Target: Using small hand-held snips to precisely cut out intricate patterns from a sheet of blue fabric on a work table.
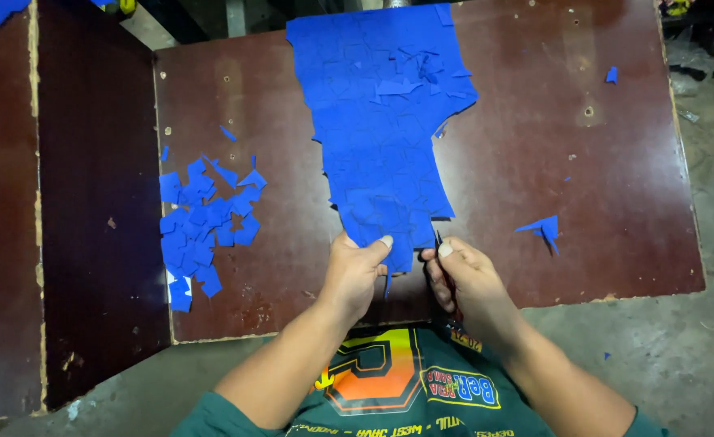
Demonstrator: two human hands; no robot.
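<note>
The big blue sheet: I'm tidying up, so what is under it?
Under the big blue sheet lies the dark brown board. The left hand and right hand grip its near edge. Anything beneath its middle is covered.

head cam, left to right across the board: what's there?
Pile of small blue cut pieces → left hand → large blue sheet → right hand → blue scrap → tiny blue bit near the board's far right.

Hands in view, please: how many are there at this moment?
2: the left hand pinches the near edge of the blue sheet; the right hand grips that edge beside it, holding a thin dark tool.
</note>
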